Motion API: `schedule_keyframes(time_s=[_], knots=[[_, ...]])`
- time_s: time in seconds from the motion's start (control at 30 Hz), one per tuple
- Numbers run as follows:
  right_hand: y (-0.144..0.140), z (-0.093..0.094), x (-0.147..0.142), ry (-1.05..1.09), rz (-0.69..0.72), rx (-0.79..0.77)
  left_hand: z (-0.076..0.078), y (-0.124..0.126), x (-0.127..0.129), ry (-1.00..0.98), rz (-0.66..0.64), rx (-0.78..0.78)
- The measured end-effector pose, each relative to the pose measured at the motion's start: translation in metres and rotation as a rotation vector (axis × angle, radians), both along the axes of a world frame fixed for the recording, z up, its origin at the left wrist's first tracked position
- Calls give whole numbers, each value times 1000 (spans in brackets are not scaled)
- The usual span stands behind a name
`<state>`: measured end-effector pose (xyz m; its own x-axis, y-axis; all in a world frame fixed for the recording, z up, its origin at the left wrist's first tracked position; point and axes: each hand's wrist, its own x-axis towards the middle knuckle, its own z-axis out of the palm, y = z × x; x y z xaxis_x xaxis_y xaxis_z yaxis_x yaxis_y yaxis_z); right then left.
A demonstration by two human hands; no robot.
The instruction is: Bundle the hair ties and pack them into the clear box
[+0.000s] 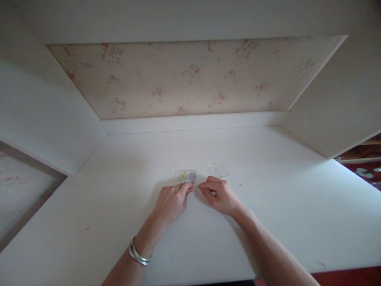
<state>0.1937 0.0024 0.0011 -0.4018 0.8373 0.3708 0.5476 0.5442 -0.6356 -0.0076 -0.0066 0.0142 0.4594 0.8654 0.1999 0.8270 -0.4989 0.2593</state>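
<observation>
A small clear plastic box (177, 173) rests on the white tabletop, with gold-coloured rings (182, 175) on its left side and silver-coloured rings (192, 175) on its right. My left hand (172, 200) is closed at the box's front edge, its fingertips beside a small coppery ring (193, 183); whether they grip it is unclear. Just across a narrow gap, my right hand (222, 196) has thumb and forefinger pinched together, and anything between them is too small to make out. Between the hands, a pale round ring-like piece (195, 193) lies on the table.
Behind my right hand lies a flat clear lid (218, 169). The white tabletop (149, 155) ends at a low back ledge (193, 121) under floral wallpaper (166, 75). White panels rise at left (53, 103) and right (321, 103). A tiny dark scrap (87, 228) lies at left.
</observation>
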Motion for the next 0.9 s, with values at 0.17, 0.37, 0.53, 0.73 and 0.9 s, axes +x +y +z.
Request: schedule_keyframes(time_s=[0.17,0.37,0.53,0.73,0.9], knots=[[-4,7,-1,-212,143,-37,-3,12,9,11,71,50],[-5,7,-4,-303,120,-62,-8,13,1,-122,81,127],[-7,7,-6,-387,95,-65,-5,13,-13,-287,258,191],[-9,7,-9,-467,95,-45,-7,18,-24,-254,435,155],[-11,5,-9,-426,82,-47,-8,16,-22,-219,429,145]])
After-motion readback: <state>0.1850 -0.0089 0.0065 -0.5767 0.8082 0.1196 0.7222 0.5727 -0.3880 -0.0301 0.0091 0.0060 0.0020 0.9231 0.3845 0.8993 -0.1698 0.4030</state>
